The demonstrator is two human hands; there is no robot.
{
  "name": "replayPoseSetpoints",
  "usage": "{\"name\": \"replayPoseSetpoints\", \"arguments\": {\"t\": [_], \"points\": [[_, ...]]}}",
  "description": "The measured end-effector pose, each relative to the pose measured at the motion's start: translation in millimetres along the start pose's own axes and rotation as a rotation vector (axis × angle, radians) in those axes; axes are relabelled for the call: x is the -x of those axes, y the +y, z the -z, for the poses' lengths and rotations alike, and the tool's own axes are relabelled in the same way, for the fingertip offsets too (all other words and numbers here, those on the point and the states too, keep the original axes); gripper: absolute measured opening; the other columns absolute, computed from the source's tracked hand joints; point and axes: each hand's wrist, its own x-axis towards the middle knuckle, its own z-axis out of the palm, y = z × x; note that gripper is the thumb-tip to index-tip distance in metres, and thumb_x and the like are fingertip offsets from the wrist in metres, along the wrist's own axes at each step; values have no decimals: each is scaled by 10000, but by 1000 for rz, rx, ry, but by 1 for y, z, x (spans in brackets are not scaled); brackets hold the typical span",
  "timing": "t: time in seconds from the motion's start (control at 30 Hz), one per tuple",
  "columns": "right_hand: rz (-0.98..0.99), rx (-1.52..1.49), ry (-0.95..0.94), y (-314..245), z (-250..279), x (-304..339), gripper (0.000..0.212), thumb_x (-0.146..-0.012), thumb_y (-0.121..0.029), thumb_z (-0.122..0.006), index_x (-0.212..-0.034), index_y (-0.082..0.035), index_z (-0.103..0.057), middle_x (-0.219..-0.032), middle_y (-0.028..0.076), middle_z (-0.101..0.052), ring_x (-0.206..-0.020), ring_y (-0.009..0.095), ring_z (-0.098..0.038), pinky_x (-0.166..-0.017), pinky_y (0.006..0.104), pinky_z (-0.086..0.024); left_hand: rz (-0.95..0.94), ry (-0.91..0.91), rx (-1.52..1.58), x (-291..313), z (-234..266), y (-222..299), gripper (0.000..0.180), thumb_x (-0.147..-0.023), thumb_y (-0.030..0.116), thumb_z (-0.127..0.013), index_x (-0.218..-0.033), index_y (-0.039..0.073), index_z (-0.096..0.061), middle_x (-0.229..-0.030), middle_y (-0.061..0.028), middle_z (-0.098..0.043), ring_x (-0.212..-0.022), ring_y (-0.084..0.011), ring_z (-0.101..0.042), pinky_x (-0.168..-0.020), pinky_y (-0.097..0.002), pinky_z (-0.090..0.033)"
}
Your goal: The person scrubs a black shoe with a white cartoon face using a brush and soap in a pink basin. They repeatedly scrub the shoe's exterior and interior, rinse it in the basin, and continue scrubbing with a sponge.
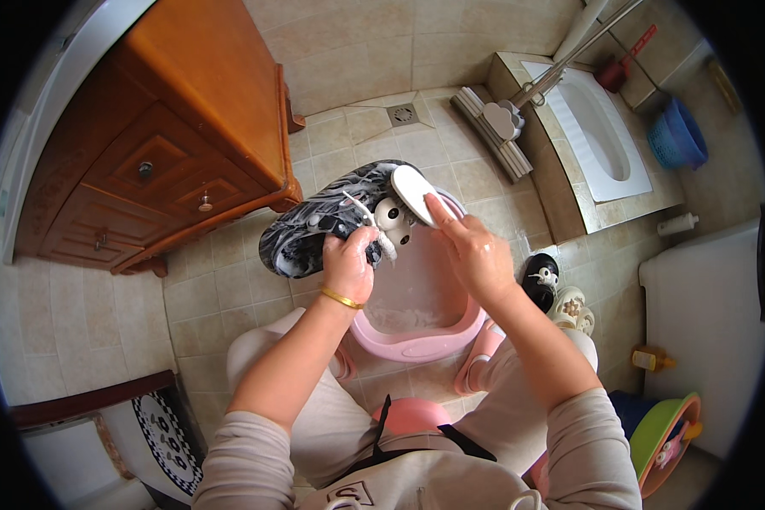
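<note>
My left hand (pixel 349 270), a gold bangle on its wrist, is closed on a black slipper (pixel 319 212) streaked with white foam. The slipper is tilted over the far left rim of a pink basin (pixel 425 347), and round white eye-like decorations (pixel 388 213) sit on its upper. My right hand (pixel 478 255) grips a white brush (pixel 411 190), index finger stretched along its back. The brush lies against the toe end of the slipper; its bristles are hidden. Cloudy, sudsy water (pixel 418 293) fills the lower part of the basin.
A wooden cabinet (pixel 178 161) stands left. Right of the basin are a black shoe (pixel 539 285) and a cream clog (pixel 571 310). Beyond lie a squat toilet (pixel 599 136), a flat mop (pixel 495 127) and a blue basket (pixel 677 136). A green basin (pixel 654 433) sits at lower right.
</note>
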Motion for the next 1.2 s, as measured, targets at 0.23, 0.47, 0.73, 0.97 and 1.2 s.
{"name": "replayPoseSetpoints", "arguments": {"t": [0.23, 0.47, 0.73, 0.97, 1.2], "points": [[22, 14, -67, -6, -2, 11, 513, -822, -132, -574, -1293, -326, -511, -726, 81, -537, -560, 260, -595, -483, 396, -490, -35, -35, 20, -4, -1, 2, 351, -762, -66, -523, -1105, -5, -558, -960, -22, -591, -858, -116, -559, -779, -245, -448], [-27, -122, -13, 3, 4, 5, 551, -812, -133, -631, -1307, -331, -494, -772, 87, -582, -619, 289, -602, -534, 398, -500, 201, -10, 203, -14, 9, 5, 310, -781, -17, -558, -1089, 20, -568, -970, -45, -607, -893, -155, -592, -805, -272, -479], [79, -233, -56, 6, -1, 21, 552, -798, -131, -661, -1301, -303, -514, -654, 75, -503, -516, 263, -536, -483, 395, -451, 210, 3, 226, -39, 32, 18, 149, -840, 92, -558, -975, 39, -595, -954, -61, -637, -887, -186, -622, -836, -334, -505], [19, -328, -39, 5, 0, 9, 519, -840, -132, -619, -1320, -284, -494, -688, 91, -535, -600, 280, -559, -556, 393, -466, 136, -3, 67, -11, 4, 14, 130, -775, 36, -592, -906, 38, -594, -880, -29, -601, -782, -147, -595, -706, -281, -494], [53, -319, -19, 5, -1, 13, 565, -826, -99, -627, -1336, -288, -472, -676, 86, -523, -586, 278, -548, -547, 389, -467, 125, 9, 173, -25, 7, 20, 125, -743, 19, -605, -866, 37, -602, -843, -34, -613, -775, -159, -605, -703, -295, -507]]}}
